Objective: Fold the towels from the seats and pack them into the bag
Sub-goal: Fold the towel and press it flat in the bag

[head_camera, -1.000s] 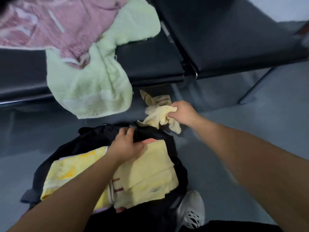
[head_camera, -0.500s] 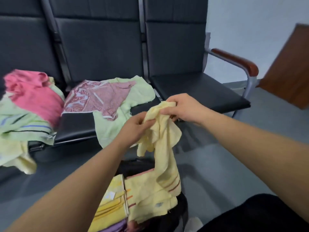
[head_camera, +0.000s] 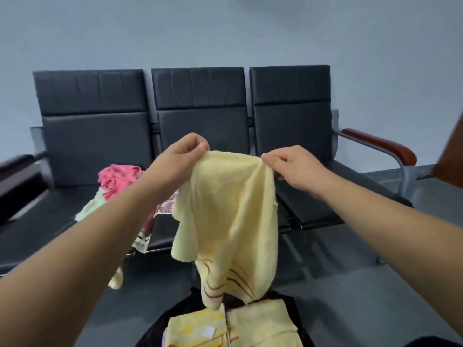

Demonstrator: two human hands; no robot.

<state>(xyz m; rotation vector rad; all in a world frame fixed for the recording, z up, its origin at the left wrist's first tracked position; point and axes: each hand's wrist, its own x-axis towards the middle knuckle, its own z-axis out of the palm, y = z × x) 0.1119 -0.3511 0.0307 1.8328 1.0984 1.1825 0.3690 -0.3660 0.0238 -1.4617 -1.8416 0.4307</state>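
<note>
While the left hand (head_camera: 186, 151) and right hand (head_camera: 290, 166) each pinch a top corner, the pale yellow towel (head_camera: 230, 209) hangs between them, long axis vertical. Its striped lower end dangles just above the black bag (head_camera: 152, 334).

One head-worn view – looking forward and slightly down, near the hands (head_camera: 240, 161) – faces the seats (head_camera: 200, 116)

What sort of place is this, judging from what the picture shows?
Probably a waiting area or lobby: three joined black seats in a row, a brown-topped armrest at the right end, and a plain grey wall behind them.
</note>
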